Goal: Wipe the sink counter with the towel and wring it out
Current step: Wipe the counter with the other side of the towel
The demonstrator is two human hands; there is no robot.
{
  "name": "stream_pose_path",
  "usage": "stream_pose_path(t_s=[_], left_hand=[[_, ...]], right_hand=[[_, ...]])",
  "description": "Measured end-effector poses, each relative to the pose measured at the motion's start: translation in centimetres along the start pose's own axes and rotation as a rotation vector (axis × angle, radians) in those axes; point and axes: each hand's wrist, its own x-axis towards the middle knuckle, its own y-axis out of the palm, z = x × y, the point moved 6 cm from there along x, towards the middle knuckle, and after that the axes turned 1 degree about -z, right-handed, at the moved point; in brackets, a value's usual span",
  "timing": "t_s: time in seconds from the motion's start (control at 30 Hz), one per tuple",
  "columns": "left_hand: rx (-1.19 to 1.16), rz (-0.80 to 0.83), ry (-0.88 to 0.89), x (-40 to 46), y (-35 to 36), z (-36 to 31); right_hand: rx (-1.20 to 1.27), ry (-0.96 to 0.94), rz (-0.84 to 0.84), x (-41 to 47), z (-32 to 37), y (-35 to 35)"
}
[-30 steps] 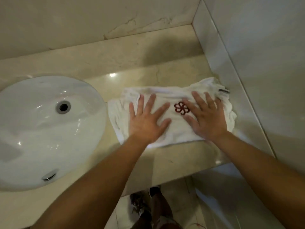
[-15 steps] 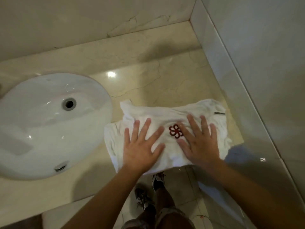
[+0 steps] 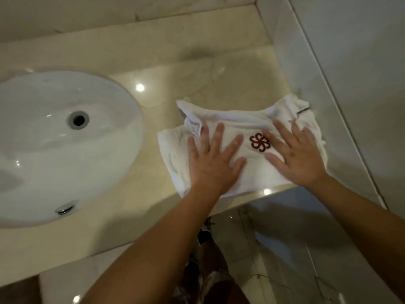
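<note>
Both your hands lie flat and spread on the white towel (image 3: pixel 258 170), palms down, gripping nothing: your left hand (image 3: pixel 213 164) presses its left half, your right hand (image 3: pixel 298 160) its right half. You are, by the look of it, in the wiping step, pushing the cloth across the marble tabletop (image 3: pixel 197 75) and not yet wringing.

The towel sits at the tabletop's front edge, toward its right corner, between the white oval basin (image 3: pixel 54 150) on the left and the tiled side wall (image 3: pixel 341 106) on the right. Its near hem lies right along the front edge, and its right side comes close to the wall.

The cloth is folded over itself in loose layers, rumpled along the far side, where one corner sticks up. A dark red flower-like emblem (image 3: pixel 260 142) shows between your two hands, and a small dark tag (image 3: pixel 303 110) shows at the far right corner. Whether it is wet cannot be told.

The next move probably calls for even downward pressure from both palms as you sweep the uncovered stone behind the towel and beside the basin, keeping the hem from slipping off the front edge. After that, you would gather the cloth into both fists over the basin to twist it.
</note>
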Motion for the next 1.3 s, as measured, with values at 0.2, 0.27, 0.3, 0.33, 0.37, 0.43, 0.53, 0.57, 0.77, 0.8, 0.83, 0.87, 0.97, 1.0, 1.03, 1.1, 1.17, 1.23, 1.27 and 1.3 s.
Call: stream_pose_path(t_s=[0.2,0.27,0.3,0.33,0.37,0.43,0.53,0.57,0.77,0.8,0.83,0.87,0.97,1.0,1.03,1.1,1.17,1.23,1.27,1.3], left_hand=[[-0.047,-0.087,-0.004,-5.9,0.2,5.2],[-0.024,-0.127,-0.065,-8.4,0.1,8.8],[-0.008,-0.124,-0.088,-9.3,0.0,9.9],[0.003,-0.106,-0.109,-9.8,0.1,10.6],[0.011,-0.081,-0.130,-10.1,0.3,11.0],[0.023,-0.048,-0.160,-9.9,0.5,10.5],[-0.007,-0.090,-0.121,-8.4,0.6,7.2],[-0.020,-0.086,-0.093,-7.5,1.0,5.1],[-0.100,-0.048,0.024,-4.0,2.0,-2.5],[-0.092,-0.056,0.037,-4.5,2.0,-1.7],[-0.086,-0.069,0.040,-5.1,2.0,-0.6],[-0.089,-0.097,0.021,-5.9,1.9,0.7],[-0.075,-0.152,-0.063,-9.1,1.4,5.5],[-0.052,-0.143,-0.089,-10.2,1.5,7.1],[-0.032,-0.140,-0.117,-11.3,1.7,8.3],[-0.017,-0.149,-0.171,-12.7,1.6,9.5],[-0.026,-0.139,-0.197,-12.6,1.5,9.3],[-0.027,-0.134,-0.199,-12.0,1.5,9.1],[-0.013,-0.137,-0.196,-11.9,1.4,9.1],[0.003,-0.137,-0.194,-11.9,1.4,9.1]], right_hand=[[-0.007,0.057,0.026,-2.8,7.7,0.2],[0.033,-0.005,0.014,-2.8,11.6,0.2],[0.037,-0.029,0.011,-2.7,12.9,0.2],[0.035,-0.043,0.014,-2.5,13.7,0.2],[0.038,-0.054,0.015,-2.4,14.0,0.2],[0.053,-0.091,0.009,-2.3,13.5,0.1],[0.067,-0.116,0.060,-2.7,9.5,0.1],[0.049,-0.083,0.082,-3.1,7.3,0.0],[-0.059,0.089,0.186,-4.3,0.2,-0.6],[-0.054,0.093,0.195,-4.3,0.8,-0.6],[-0.046,0.090,0.195,-4.3,1.8,-0.6],[-0.039,0.082,0.189,-4.3,3.1,-0.5],[-0.022,0.011,0.118,-4.1,8.6,-0.3],[-0.006,-0.024,0.100,-3.9,10.3,-0.1],[0.010,-0.063,0.097,-3.8,11.8,0.2],[0.032,-0.133,0.090,-3.7,13.1,0.5],[0.035,-0.150,0.086,-3.5,12.8,0.6],[0.035,-0.144,0.072,-3.2,12.6,0.4],[0.047,-0.137,0.060,-3.2,12.7,0.3],[0.060,-0.131,0.050,-3.2,12.7,0.2]])
